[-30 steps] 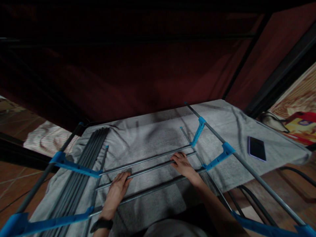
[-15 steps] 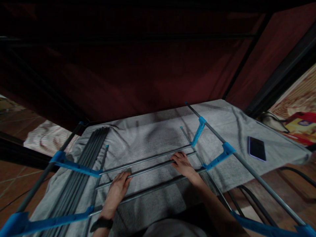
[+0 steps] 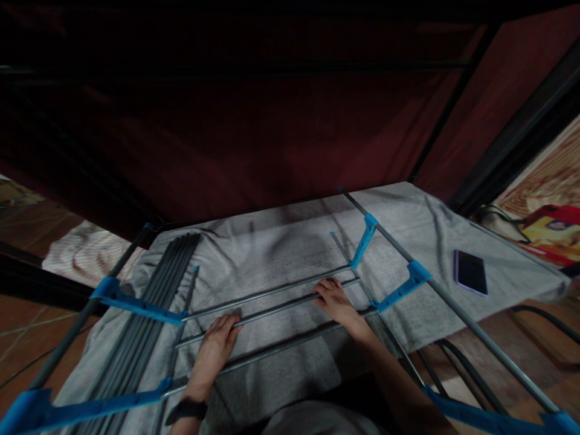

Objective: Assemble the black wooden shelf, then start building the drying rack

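A rack frame of grey metal tubes with blue plastic brackets lies across the cloth in front of me. Its middle crossbar runs between the two sides, and both my hands are on it. Toward the bar's left end, my left hand has its fingers curled over it; a dark band circles that wrist. My right hand wraps the same bar near its right end. One more crossbar lies just beyond my hands, and another passes nearer to me under my forearms. My thumbs are mostly hidden.
A bundle of several grey tubes lies at the left on the grey cloth. On the right sits a phone. A dark red panel stands behind. Red and yellow packaging is at the far right.
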A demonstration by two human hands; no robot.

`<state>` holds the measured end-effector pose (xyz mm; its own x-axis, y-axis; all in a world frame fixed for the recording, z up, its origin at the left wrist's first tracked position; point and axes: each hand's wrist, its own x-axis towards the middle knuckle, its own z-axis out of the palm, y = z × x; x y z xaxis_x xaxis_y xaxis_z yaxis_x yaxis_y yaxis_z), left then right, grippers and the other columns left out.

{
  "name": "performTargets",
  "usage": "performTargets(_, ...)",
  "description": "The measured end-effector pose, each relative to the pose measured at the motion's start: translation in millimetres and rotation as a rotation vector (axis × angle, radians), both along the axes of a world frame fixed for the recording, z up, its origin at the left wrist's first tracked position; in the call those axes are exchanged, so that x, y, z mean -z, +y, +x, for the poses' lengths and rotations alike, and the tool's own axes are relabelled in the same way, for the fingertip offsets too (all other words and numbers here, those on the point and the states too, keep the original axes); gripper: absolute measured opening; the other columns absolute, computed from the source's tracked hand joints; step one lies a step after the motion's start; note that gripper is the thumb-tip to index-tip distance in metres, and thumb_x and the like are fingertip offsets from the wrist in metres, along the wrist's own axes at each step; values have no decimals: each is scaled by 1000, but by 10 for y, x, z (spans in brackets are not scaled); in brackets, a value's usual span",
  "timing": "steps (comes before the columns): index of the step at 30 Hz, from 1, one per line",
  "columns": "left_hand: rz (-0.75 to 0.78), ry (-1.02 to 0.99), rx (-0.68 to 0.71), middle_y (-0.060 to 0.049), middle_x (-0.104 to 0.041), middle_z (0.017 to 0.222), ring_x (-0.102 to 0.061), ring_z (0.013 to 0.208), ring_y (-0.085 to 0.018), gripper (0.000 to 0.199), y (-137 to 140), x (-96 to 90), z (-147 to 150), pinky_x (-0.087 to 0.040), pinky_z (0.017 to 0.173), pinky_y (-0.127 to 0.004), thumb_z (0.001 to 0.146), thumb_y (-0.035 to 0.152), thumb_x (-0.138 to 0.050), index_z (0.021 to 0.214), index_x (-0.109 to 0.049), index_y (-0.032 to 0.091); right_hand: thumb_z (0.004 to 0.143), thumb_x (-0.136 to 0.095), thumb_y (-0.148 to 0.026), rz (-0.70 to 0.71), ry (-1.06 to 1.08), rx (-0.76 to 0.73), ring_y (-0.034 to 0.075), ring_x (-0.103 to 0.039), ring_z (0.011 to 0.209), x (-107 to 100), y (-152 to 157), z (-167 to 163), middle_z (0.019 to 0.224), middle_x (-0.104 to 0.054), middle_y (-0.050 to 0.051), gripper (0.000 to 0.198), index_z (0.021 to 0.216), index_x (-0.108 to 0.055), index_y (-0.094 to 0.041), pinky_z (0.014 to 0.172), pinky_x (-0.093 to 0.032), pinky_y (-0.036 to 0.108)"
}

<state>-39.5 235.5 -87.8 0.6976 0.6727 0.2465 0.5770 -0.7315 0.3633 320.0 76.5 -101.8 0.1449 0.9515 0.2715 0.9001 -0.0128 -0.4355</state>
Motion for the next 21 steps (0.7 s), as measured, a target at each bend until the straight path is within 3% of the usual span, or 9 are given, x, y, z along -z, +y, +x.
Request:
performTargets(12,37,-5,-22,-8,-72,103,-67,100,-27,25,1,15,13,-56,89,-44,93,41,-51,105,-65,23,87,-65,-23,-40,9,-8,23,-58,104,31,24,18,105,-66,3,12,99,-65,-25,104,-36,44)
performTargets(21,30,0,0,-7,-72,99,-68,95,-25,27,-4,-40,18,-57,87,-42,95,40,-45,99,-65,23,87,-64,-23,-40,-1,7,22,-58,105,0,15,6,106,-66,4,12,99,-66,-25,105,-36,43)
